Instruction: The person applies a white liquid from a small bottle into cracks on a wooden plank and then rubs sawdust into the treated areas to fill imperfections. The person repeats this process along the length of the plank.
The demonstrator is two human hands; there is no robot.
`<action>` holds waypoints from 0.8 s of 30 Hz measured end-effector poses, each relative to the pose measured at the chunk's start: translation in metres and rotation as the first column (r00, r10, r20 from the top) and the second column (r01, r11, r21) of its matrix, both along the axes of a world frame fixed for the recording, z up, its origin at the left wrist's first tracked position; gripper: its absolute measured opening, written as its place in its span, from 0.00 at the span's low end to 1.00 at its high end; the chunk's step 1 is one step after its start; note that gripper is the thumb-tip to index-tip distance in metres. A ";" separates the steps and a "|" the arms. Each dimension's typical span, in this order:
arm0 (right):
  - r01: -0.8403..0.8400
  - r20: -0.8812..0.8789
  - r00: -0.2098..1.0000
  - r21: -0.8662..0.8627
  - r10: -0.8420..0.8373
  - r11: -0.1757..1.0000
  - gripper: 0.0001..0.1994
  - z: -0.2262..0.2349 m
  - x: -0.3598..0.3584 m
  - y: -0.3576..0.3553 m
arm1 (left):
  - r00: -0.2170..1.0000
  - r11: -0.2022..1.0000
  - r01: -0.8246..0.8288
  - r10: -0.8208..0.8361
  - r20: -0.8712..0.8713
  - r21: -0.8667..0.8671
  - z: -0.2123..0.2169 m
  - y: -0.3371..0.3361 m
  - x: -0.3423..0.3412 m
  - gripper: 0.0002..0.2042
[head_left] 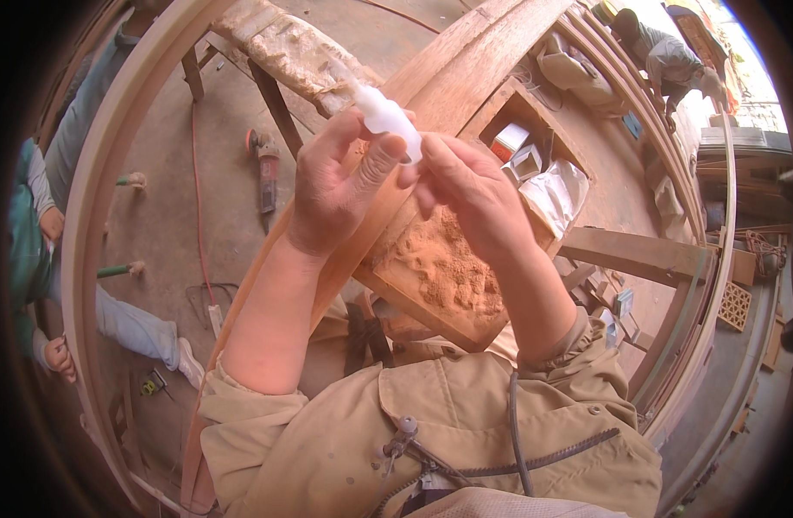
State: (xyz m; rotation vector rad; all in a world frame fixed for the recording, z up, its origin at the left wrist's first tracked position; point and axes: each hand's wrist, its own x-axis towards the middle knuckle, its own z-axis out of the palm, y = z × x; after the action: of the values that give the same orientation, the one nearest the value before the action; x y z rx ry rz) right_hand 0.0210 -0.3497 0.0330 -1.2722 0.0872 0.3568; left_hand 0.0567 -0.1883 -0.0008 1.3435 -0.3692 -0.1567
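Observation:
A small white plastic bottle (388,121) with a narrow tip is held up in front of me, its tip pointing away to the upper left. My left hand (340,177) grips it from the left with thumb and fingers. From the other side, my right hand (470,186) has its fingertips closed at the bottle's near end. Below my hands lies a wooden tray (414,315) holding reddish-brown sawdust (448,268). Long wooden boards (466,60) run under and beyond the bottle. What the right fingertips press on is partly hidden.
An angle grinder (266,177) lies on the floor to the left. Small boxes (510,141) and a white bag (556,194) fill a compartment at right. A curved wooden rail (85,233) rises on the left, with a person (42,233) beyond. Another person (669,60) bends at far right.

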 end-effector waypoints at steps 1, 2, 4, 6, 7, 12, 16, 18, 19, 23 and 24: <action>0.091 0.168 0.985 -0.389 -0.027 0.917 0.15 0.004 -0.003 -0.009 | 0.995 0.996 -0.079 0.081 0.062 -0.032 -0.002 -0.001 0.001 0.16; 0.061 0.123 0.992 -0.645 0.025 0.762 0.13 0.010 -0.008 -0.021 | 0.978 0.985 -0.160 0.168 0.122 -0.069 -0.004 -0.002 0.003 0.16; 0.003 0.074 0.984 -0.917 0.163 0.398 0.10 0.012 -0.022 -0.039 | 0.925 0.938 -0.337 0.345 0.157 -0.076 -0.010 0.002 0.008 0.15; 0.014 0.044 0.939 -0.996 0.341 0.089 0.08 -0.001 -0.040 -0.051 | 0.919 0.917 -0.386 0.391 0.040 -0.101 -0.007 0.002 0.008 0.15; 0.051 0.083 0.928 -0.994 0.363 0.096 0.08 -0.005 -0.046 -0.050 | 0.912 0.906 -0.408 0.409 -0.016 -0.113 -0.004 0.002 0.008 0.16; 0.217 0.251 0.873 -0.968 0.418 0.128 0.04 -0.023 -0.050 -0.041 | 0.907 0.898 -0.422 0.420 -0.042 -0.127 -0.002 0.000 0.009 0.14; 0.274 0.357 0.888 -0.917 0.290 0.290 0.02 -0.022 -0.036 -0.038 | 0.883 0.869 -0.468 0.465 -0.055 -0.161 -0.002 0.002 0.010 0.14; 0.329 0.447 0.851 -0.862 0.275 0.384 0.02 -0.022 -0.017 -0.031 | 0.866 0.853 -0.500 0.497 -0.061 -0.149 -0.004 0.005 0.010 0.14; 0.357 0.491 0.832 -0.831 0.259 0.427 0.02 -0.021 -0.006 -0.027 | 0.859 0.846 -0.512 0.507 -0.070 -0.148 -0.004 0.005 0.010 0.14; 0.381 0.557 0.753 -0.803 0.349 0.459 0.03 -0.020 0.035 -0.001 | 0.843 0.832 -0.537 0.528 -0.099 -0.137 -0.001 0.004 0.010 0.15; 0.385 0.572 0.716 -0.802 0.400 0.457 0.03 -0.023 0.041 0.002 | 0.844 0.835 -0.536 0.528 -0.092 -0.126 0.000 0.003 0.010 0.15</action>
State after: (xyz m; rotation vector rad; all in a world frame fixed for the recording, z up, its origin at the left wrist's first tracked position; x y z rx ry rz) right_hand 0.0620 -0.3477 0.0101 -2.4445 -0.4827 -0.2980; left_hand 0.0667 -0.1855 -0.0005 1.2447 0.0519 0.2988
